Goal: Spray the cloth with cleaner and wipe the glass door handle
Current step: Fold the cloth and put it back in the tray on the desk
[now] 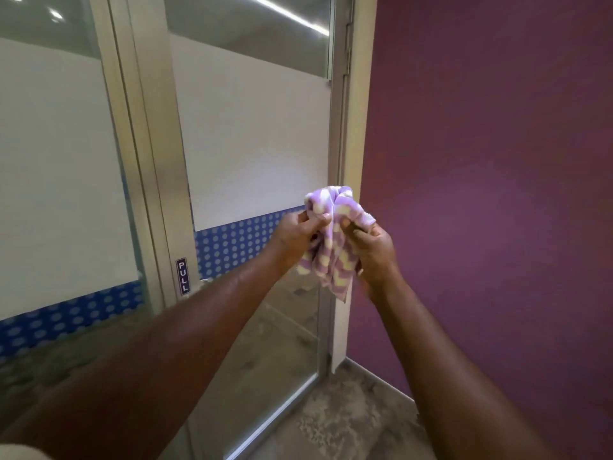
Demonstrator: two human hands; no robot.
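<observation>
Head view: left hand [298,234] and right hand [373,252] pinch the bunched lilac-checked cloth [326,263] in curled fingers before the glass door [252,144]; no cleaner visible, spraying unverifiable, and the handle, hidden near the PULL plate [182,276], seemingly not yet wiped.

The cloth [335,234] sits btwn left hand [298,239] and right hand [371,250], in front of glass door [252,144]. PULL sign [182,275] is on door frame [172,194], left of hands; wall [497,161] on rt.
</observation>
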